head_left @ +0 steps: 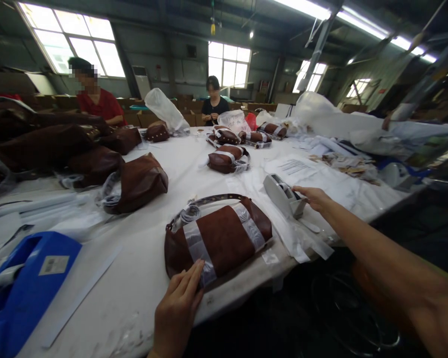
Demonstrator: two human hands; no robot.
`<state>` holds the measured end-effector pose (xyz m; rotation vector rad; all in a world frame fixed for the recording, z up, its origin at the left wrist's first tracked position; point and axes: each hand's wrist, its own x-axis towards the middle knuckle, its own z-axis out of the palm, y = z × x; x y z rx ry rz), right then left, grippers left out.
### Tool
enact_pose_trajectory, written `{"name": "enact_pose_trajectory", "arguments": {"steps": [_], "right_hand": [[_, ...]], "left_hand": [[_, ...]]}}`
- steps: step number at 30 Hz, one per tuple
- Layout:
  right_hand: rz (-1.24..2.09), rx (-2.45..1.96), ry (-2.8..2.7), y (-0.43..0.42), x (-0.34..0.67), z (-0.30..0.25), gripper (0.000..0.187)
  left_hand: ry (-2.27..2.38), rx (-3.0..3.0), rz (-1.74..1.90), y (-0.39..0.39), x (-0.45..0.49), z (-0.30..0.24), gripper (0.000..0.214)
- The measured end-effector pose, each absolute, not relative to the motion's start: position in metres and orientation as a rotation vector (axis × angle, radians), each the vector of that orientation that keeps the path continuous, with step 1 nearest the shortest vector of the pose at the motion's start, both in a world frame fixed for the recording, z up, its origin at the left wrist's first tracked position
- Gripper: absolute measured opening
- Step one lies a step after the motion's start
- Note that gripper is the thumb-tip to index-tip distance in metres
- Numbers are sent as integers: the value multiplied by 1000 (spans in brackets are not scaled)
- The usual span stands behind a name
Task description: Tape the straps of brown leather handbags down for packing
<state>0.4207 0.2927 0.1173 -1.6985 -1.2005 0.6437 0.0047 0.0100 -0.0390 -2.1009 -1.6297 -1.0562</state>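
A brown bag (224, 238) lies flat near the front edge of the white table (142, 278), with two clear plastic bands wrapped across it and its strap folded at the top. My left hand (179, 308) rests with fingers stretched out on the bag's near edge, touching the left band. My right hand (313, 198) reaches out to a grey tape dispenser (281, 195) to the right of the bag, fingers on its front end; whether they hold anything is unclear.
A blue tape dispenser (22, 283) sits at the front left. More brown bags (138, 181) are piled at the left and several banded ones (227, 159) lie farther back. Papers and white plastic bags (332, 119) cover the right. Two people sit at the far end.
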Motion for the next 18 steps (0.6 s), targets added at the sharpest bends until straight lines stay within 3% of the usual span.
{"name": "enact_pose_trajectory", "arguments": {"steps": [6, 11, 18], "right_hand": [[748, -1435, -1055, 239, 433, 130, 5], [933, -1562, -937, 207, 454, 106, 11], [603, -1793, -1192, 217, 462, 73, 15]], "left_hand": [[-1625, -2097, -1055, 10, 2, -44, 48], [-1629, -2101, -1069, 9, 0, -45, 51], [-1655, -2081, -1065, 9, 3, -42, 58]]}}
